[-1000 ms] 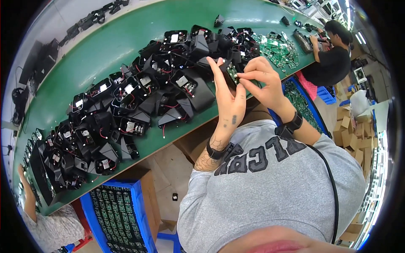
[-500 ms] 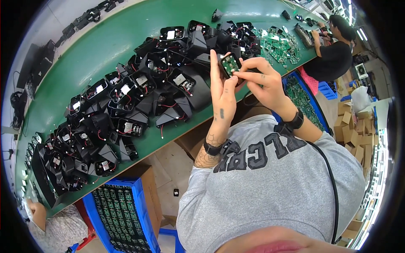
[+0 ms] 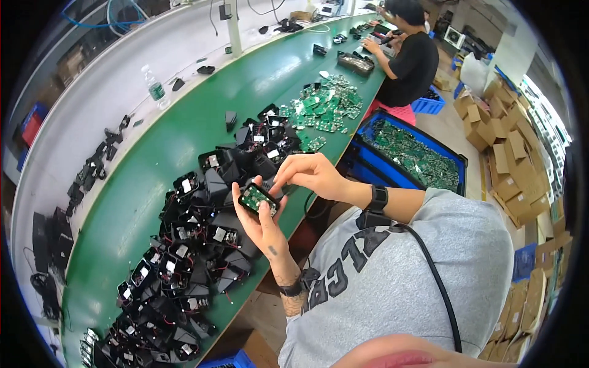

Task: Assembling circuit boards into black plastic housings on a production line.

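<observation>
My left hand (image 3: 265,230) holds a small black plastic housing with a green circuit board (image 3: 251,197) set in its open face. The thumb lies over the board's edge, while the fingers support the housing from behind. Beside the housing's right edge, my right hand (image 3: 316,176) has its fingertips pinched together. Whatever is between them, if anything, is too small to make out. Just beyond and to the left, a heap of black housings (image 3: 178,251) with red wires and pale parts covers the bench. A pile of loose green circuit boards (image 3: 328,101) lies farther along.
The green bench (image 3: 116,239) curves away to the far right, where a person (image 3: 408,55) works. A blue crate (image 3: 454,156) full of boards stands beside it. Cardboard boxes (image 3: 515,178) are stacked at right. A plastic bottle (image 3: 153,86) stands on the back ledge.
My view has swung toward the right end of the bench. My right fingers have drawn off the board to the housing's side; the left hand still holds the housing, now tilted differently.
</observation>
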Motion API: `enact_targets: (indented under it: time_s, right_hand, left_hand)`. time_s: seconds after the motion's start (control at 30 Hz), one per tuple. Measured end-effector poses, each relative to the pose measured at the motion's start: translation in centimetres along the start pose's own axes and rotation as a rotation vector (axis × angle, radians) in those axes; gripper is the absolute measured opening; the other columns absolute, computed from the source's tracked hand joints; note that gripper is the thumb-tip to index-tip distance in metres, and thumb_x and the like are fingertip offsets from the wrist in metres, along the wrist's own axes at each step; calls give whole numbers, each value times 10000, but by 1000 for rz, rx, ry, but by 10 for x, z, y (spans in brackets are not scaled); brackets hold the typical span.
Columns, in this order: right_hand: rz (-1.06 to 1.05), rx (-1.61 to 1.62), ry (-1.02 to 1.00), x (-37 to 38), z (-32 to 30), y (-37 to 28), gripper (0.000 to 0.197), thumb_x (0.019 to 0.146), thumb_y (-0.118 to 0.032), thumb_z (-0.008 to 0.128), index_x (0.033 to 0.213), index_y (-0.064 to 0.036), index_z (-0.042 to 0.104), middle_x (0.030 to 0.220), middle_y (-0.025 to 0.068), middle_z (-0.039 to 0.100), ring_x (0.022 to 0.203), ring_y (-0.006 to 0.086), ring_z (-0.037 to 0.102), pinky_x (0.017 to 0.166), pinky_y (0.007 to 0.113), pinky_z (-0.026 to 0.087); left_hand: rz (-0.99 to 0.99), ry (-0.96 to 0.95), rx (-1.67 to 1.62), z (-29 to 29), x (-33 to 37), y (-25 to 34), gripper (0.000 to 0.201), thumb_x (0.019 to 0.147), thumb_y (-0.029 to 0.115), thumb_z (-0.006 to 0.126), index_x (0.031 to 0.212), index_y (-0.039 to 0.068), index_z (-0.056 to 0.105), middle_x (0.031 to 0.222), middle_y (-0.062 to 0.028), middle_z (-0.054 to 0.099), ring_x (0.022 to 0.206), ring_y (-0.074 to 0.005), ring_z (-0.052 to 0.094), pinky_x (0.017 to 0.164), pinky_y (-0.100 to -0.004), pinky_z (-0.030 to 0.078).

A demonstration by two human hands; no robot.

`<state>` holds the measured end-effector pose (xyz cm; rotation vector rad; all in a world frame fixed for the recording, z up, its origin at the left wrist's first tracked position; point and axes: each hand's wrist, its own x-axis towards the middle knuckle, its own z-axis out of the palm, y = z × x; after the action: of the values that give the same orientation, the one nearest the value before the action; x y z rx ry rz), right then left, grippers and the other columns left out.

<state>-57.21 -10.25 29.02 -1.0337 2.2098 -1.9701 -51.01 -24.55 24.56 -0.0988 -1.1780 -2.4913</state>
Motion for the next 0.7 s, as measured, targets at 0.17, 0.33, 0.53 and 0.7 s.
enact_targets:
  time_s: [0.17,0.33,0.53,0.7]
  right_hand:
    - [134,105,143,0,-21,7,211,853,-8,502,882,0,711,885,50,692,826,108,620,727,249,480]
    - [147,137,158,1,-30,13,216,862,-20,496,896,-7,710,881,55,695,833,111,630,726,247,483]
    - [236,205,153,-7,-33,16,215,876,-46,497,906,-10,706,883,59,694,848,111,636,745,243,486]
    - [240,204,209,-11,-36,7,219,872,-50,494,914,-7,706,891,61,692,844,121,638,761,243,486]
  left_hand:
    - [39,-52,30,8,0,-1,627,934,102,419,1491,87,133,1258,-228,532,775,-277,690,634,-308,587]
    - [-34,-112,49,-1,4,3,617,937,98,419,1488,82,141,1184,-229,552,716,-264,682,609,-309,587]
    - [-92,-183,-9,1,-5,4,601,959,104,444,1484,103,151,1095,-206,565,695,-251,676,602,-314,587]
    - [-59,-130,39,11,-19,10,549,974,80,434,1467,127,197,1080,-194,579,658,-212,656,575,-271,565]
